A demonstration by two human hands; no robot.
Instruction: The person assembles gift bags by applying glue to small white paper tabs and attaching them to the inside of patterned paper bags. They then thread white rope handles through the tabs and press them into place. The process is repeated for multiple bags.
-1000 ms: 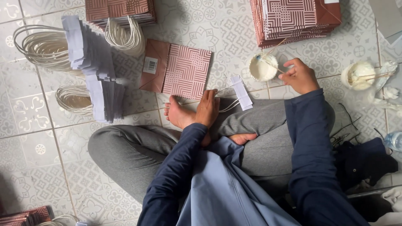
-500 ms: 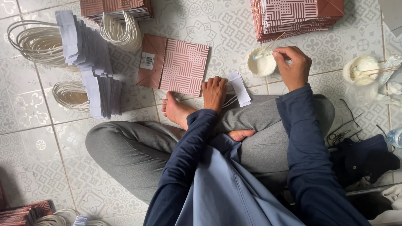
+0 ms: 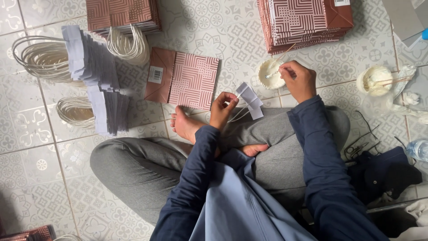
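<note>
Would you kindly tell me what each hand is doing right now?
Left hand: closed on a white paper strip with cord handle.
Right hand: closed on a thin stick, its tip in the small white glue bowl.

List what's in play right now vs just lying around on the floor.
In play:
- left hand holding a white paper strip with cord handle
- right hand holding a stick in the small white paste cup
- flat patterned bag in front

Lying about:
- second paste cup
- plastic bottle
- dark cloth
</note>
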